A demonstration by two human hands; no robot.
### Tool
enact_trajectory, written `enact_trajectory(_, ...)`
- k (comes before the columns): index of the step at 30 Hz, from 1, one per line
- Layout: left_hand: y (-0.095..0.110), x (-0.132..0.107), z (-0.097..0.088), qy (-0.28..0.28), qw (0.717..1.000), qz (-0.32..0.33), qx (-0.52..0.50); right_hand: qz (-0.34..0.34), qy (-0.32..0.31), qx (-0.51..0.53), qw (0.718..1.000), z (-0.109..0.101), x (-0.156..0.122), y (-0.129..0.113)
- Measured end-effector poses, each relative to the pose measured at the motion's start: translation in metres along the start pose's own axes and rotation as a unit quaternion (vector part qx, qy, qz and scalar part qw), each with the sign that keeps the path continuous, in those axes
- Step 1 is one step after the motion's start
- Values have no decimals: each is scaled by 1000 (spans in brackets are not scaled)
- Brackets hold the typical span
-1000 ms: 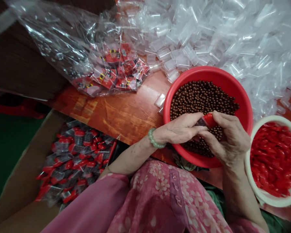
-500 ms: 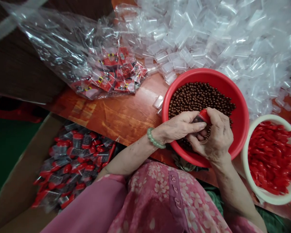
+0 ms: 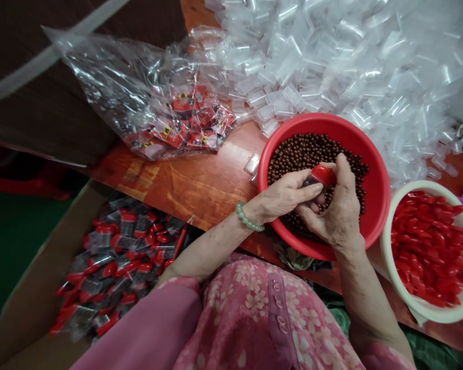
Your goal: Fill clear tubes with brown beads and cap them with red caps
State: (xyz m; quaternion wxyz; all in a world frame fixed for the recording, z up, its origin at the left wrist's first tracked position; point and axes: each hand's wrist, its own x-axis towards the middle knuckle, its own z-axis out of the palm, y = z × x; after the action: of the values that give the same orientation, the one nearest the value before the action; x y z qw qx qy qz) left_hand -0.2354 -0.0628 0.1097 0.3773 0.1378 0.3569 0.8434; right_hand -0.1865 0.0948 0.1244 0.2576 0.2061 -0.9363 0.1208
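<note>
My left hand (image 3: 281,198) is closed around a small clear plastic container (image 3: 309,181) with dark contents and a red cap (image 3: 323,175). Both are over a red basin (image 3: 376,205) with many small brown balls (image 3: 312,149) inside. My right hand (image 3: 337,205) is beside the capped container, its thumb and index finger spread apart. One of its fingers lies close behind the cap; whether it touches cannot be made out. My left fingers partly cover the container's body.
Clear plastic containers (image 3: 332,67) lie heaped behind the basin. A white bucket (image 3: 388,246) of red caps (image 3: 428,246) stands right. A clear bag (image 3: 119,77) holds red printed packets (image 3: 173,131). Lower left, a cardboard box (image 3: 27,293) contains capped containers (image 3: 119,246).
My right index finger has lifted off the red cap and straightened, uncovering more of the cap. My left hand keeps its hold on the container. The whole view has shifted slightly.
</note>
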Motion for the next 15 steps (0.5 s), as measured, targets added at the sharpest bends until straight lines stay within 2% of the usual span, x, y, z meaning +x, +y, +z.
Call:
enact_trajectory(2,0,0,1,0,1000,-1,-1,8,-8,-28,1000,-2,0,0)
enact_trajectory(4,0,2,3,24,1000,-4,9,7,-27,-67,997,-6,2,-1)
enact_trajectory(10,4,13,14,134,986,-97,5,-30,-83,-132,987,-13,10,-4)
enact_trajectory(15,6,17,21,236,968,-86,-17,-84,-63,-153,983,-5,18,2)
